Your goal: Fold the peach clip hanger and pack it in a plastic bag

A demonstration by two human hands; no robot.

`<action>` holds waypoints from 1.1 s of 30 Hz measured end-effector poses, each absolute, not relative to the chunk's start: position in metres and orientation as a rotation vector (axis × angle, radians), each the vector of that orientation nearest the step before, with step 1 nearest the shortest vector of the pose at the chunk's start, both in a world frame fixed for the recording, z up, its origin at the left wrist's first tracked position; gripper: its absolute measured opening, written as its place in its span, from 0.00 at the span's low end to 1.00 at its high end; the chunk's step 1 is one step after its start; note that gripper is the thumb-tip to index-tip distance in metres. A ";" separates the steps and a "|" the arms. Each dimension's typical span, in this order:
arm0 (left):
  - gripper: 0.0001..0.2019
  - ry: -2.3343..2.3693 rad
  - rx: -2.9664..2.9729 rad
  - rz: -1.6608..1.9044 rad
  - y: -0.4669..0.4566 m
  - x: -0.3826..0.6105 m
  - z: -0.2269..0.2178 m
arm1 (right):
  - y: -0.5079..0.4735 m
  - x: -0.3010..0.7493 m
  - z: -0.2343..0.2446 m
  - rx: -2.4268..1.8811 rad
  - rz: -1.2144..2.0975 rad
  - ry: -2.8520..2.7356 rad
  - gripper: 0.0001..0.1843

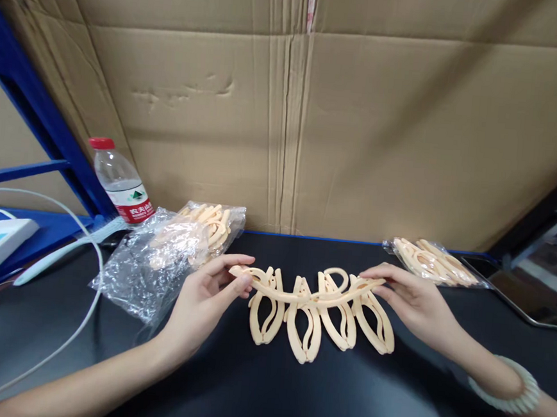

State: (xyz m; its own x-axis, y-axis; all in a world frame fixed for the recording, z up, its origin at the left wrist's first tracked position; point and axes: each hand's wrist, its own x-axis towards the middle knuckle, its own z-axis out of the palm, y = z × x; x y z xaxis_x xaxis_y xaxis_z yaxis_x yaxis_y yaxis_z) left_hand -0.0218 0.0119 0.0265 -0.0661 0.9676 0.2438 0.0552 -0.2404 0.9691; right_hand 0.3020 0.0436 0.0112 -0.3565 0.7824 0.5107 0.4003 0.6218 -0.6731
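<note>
A cream plastic hanger (300,295) with several clips (315,324) hanging from its curved bar lies over the black table (264,387). My left hand (204,299) pinches the bar's left end between thumb and fingers. My right hand (409,299) grips the bar's right end. The hanger's hook loop (337,276) sticks up near the middle.
A crumpled clear plastic bag (158,263) holding more cream clips lies left of my hands. Another packed bag of clips (431,262) sits at the back right. A water bottle (121,183), a white cable (82,309), blue shelving and a cardboard wall stand behind. A phone or tablet (526,299) lies far right.
</note>
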 end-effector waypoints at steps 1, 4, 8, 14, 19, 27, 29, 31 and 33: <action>0.14 1.170 1.378 1.414 0.011 -0.021 0.027 | 0.042 0.300 0.012 -0.906 0.685 -1.955 0.09; 0.13 1.161 1.353 1.367 0.007 -0.016 0.027 | 0.033 0.289 0.013 -0.861 0.963 -1.805 0.11; 0.13 1.108 1.295 1.226 -0.001 -0.010 0.022 | 0.019 0.272 0.010 -0.813 1.155 -1.611 0.12; 0.15 1.075 1.227 1.122 -0.010 0.000 0.016 | 0.001 0.255 0.009 -0.710 1.255 -1.578 0.11; 0.13 1.045 1.247 1.088 -0.015 0.008 0.014 | -0.014 0.252 0.019 -0.719 1.222 -2.092 0.12; 0.13 1.060 1.258 1.078 -0.016 0.010 0.013 | -0.016 0.254 0.021 -0.796 1.030 -2.262 0.20; 0.13 1.067 1.259 1.075 -0.017 0.009 0.012 | -0.015 0.256 0.021 -0.878 1.031 -2.255 0.20; 0.13 1.057 1.258 1.071 -0.017 0.008 0.011 | -0.016 0.257 0.022 -0.923 1.076 -2.268 0.20; 0.14 1.032 1.257 1.076 -0.018 0.008 0.010 | -0.017 0.256 0.024 -0.901 1.137 -2.299 0.21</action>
State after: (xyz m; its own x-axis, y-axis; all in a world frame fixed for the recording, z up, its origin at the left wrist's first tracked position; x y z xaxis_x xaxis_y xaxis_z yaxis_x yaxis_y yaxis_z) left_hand 0.0085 -0.0182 0.0102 0.1995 0.9799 -0.0041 -0.0448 0.0134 0.9989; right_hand 0.2562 -0.0167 0.0244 -0.7021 0.7073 0.0823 0.3640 0.4558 -0.8123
